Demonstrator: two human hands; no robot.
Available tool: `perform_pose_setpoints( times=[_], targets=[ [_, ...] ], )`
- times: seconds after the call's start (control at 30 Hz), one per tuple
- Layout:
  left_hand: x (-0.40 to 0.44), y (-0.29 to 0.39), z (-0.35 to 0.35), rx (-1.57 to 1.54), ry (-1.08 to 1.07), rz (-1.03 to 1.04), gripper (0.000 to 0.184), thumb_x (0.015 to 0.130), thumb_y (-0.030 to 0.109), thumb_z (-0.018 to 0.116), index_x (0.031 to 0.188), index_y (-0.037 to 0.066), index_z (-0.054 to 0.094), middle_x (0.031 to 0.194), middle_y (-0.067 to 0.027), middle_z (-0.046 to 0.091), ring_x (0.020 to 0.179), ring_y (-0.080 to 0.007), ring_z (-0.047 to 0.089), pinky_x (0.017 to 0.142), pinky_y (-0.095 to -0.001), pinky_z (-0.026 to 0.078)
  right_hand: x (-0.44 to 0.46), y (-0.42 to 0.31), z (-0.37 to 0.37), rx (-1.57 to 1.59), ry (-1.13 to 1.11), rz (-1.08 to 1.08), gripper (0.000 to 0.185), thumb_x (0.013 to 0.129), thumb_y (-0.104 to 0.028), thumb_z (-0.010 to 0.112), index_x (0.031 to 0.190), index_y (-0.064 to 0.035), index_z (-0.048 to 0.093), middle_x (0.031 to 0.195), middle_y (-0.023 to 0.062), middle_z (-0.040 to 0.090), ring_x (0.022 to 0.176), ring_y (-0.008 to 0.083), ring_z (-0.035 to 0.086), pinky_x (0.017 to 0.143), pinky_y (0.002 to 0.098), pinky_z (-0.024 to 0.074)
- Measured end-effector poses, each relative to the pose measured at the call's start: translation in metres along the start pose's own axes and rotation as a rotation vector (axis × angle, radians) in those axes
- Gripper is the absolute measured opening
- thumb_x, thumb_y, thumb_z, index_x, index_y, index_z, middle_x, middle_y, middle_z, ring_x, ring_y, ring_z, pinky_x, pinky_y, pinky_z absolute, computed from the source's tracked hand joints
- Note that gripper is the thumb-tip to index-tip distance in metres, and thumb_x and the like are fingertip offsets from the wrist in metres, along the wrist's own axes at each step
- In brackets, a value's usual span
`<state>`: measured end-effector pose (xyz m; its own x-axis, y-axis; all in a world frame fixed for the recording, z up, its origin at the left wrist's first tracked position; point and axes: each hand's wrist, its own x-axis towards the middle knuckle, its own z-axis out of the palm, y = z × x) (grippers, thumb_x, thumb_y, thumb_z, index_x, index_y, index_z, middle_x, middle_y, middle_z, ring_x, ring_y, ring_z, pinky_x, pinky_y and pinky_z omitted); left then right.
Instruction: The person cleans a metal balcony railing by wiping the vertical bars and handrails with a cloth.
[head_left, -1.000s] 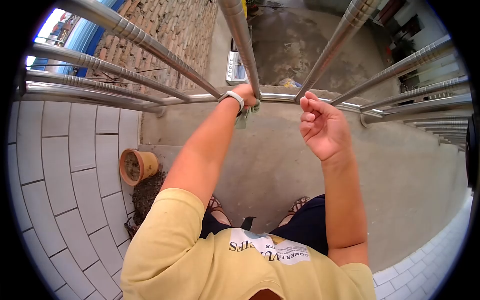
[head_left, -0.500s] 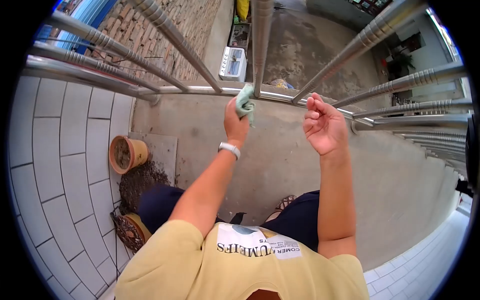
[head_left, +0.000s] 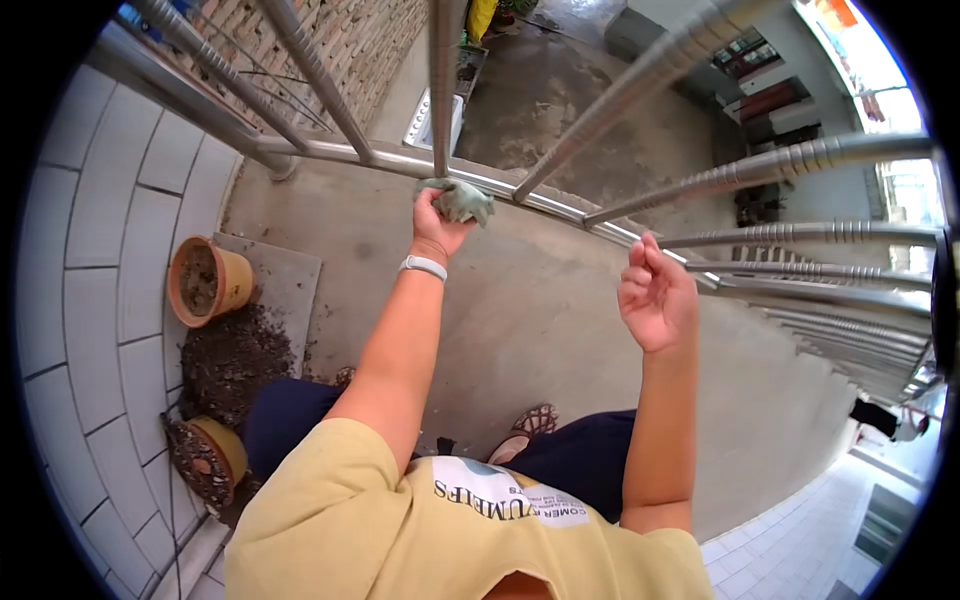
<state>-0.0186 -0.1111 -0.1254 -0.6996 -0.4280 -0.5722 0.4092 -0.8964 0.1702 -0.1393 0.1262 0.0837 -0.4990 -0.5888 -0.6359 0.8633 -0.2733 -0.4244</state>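
Left hand (head_left: 438,228): closed on a green cloth (head_left: 465,202), upper centre, shifted from left of the post (head_left: 440,100) to its foot; we judge work stays at the lower rail (head_left: 552,208). Right hand (head_left: 657,298): curled, apparently empty, right of centre.

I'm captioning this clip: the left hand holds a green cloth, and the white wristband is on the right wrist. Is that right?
No: the head view shows the white wristband on the left wrist. The left hand holds the green cloth.
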Motion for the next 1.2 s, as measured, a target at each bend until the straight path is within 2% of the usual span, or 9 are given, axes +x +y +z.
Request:
perform_pose_setpoints(
  times=[0.13, 0.4, 0.5, 0.57, 0.7, 1.03, 1.1, 1.17, 1.2],
  targets=[
    [0.016, -0.012, -0.010, -0.166, -0.121, 0.032, 0.011, 0.072, 0.016, 0.046, 0.075, 0.008, 0.053, 0.074, -0.0057, 0.057, 0.072, -0.0233, 0.055, 0.074, -0.0396, 0.045, -0.010, 0.009, -0.017, -0.088, 0.055, 0.064, 0.016, 0.082, -0.004, 0.050, 0.096, -0.0065, 0.056, 0.083, 0.0059, 0.061, 0.056, 0.0111, 0.048, 0.048, 0.0219, 0.0388],
    [0.009, -0.125, 0.027, 0.005, -0.329, -0.345, 0.004, 0.078, 0.011, 0.050, 0.079, 0.011, 0.054, 0.078, -0.0028, 0.058, 0.076, -0.0175, 0.058, 0.072, -0.0363, 0.048, -0.004, 0.003, -0.027, -0.099, 0.059, 0.028, 0.018, 0.083, -0.004, 0.049, 0.097, -0.0066, 0.059, 0.086, 0.0067, 0.063, 0.058, 0.0115, 0.047, 0.049, 0.0224, 0.0389],
    [-0.016, -0.110, 0.053, 0.037, -0.080, -0.363, 0.006, 0.078, 0.007, 0.052, 0.084, 0.008, 0.055, 0.082, -0.0044, 0.059, 0.078, -0.0191, 0.059, 0.074, -0.0364, 0.049, 0.005, 0.000, -0.027, -0.082, 0.058, 0.035, 0.017, 0.082, -0.004, 0.049, 0.097, -0.0070, 0.059, 0.086, 0.0065, 0.063, 0.058, 0.0113, 0.048, 0.049, 0.0225, 0.0394],
    [-0.012, -0.094, 0.042, -0.263, -0.027, -0.223, 0.008, 0.076, 0.003, 0.054, 0.084, 0.004, 0.053, 0.083, -0.0084, 0.059, 0.078, -0.0229, 0.059, 0.071, -0.0391, 0.050, 0.008, 0.001, -0.025, -0.051, 0.052, 0.039, 0.017, 0.082, -0.004, 0.050, 0.097, -0.0072, 0.059, 0.086, 0.0064, 0.063, 0.058, 0.0113, 0.048, 0.049, 0.0226, 0.0397],
    [-0.002, -0.031, 0.015, -0.053, 0.031, 0.129, 0.010, 0.072, -0.004, 0.054, 0.081, 0.000, 0.053, 0.080, -0.0109, 0.057, 0.071, -0.0236, 0.060, 0.065, -0.0346, 0.052, 0.016, 0.010, -0.019, -0.085, 0.033, 0.018, 0.017, 0.082, -0.004, 0.050, 0.097, -0.0077, 0.058, 0.085, 0.0059, 0.063, 0.058, 0.0115, 0.049, 0.049, 0.0226, 0.0405],
    [-0.001, 0.065, -0.006, -0.348, 0.254, 0.411, 0.020, 0.066, -0.014, 0.045, 0.082, -0.004, 0.053, 0.086, -0.0091, 0.053, 0.079, -0.0229, 0.056, 0.066, -0.0329, 0.049, 0.008, 0.042, 0.010, -0.159, 0.043, 0.061, 0.018, 0.081, -0.003, 0.052, 0.098, -0.0075, 0.057, 0.084, 0.0058, 0.062, 0.058, 0.0117, 0.048, 0.049, 0.0216, 0.0404],
    [-0.005, 0.069, -0.002, -0.307, 0.325, 0.477, 0.024, 0.066, -0.015, 0.043, 0.086, -0.006, 0.054, 0.089, -0.0097, 0.053, 0.082, -0.0231, 0.056, 0.069, -0.0333, 0.049, 0.005, 0.046, 0.021, -0.246, 0.046, -0.010, 0.020, 0.081, -0.004, 0.052, 0.101, -0.0061, 0.055, 0.087, 0.0066, 0.062, 0.061, 0.0128, 0.052, 0.051, 0.0227, 0.0431],
    [-0.014, 0.075, 0.003, -0.339, 0.332, 0.524, 0.036, 0.065, -0.018, 0.043, 0.098, -0.007, 0.053, 0.095, -0.0114, 0.054, 0.086, -0.0240, 0.056, 0.073, -0.0330, 0.049, 0.002, 0.052, 0.043, -0.632, 0.135, -0.394, 0.020, 0.082, -0.006, 0.053, 0.102, -0.0035, 0.054, 0.087, 0.0074, 0.061, 0.062, 0.0135, 0.054, 0.052, 0.0243, 0.0451],
    [-0.016, 0.079, 0.002, -0.319, 0.273, 0.553, 0.044, 0.067, -0.018, 0.044, 0.110, -0.007, 0.049, 0.102, -0.0137, 0.054, 0.090, -0.0246, 0.055, 0.077, -0.0329, 0.048, 0.003, 0.051, 0.048, -0.739, 0.129, -0.472, 0.029, 0.082, -0.005, 0.055, 0.110, -0.0018, 0.049, 0.099, 0.0092, 0.057, 0.080, 0.0140, 0.056, 0.067, 0.0253, 0.0476]
  ],
)
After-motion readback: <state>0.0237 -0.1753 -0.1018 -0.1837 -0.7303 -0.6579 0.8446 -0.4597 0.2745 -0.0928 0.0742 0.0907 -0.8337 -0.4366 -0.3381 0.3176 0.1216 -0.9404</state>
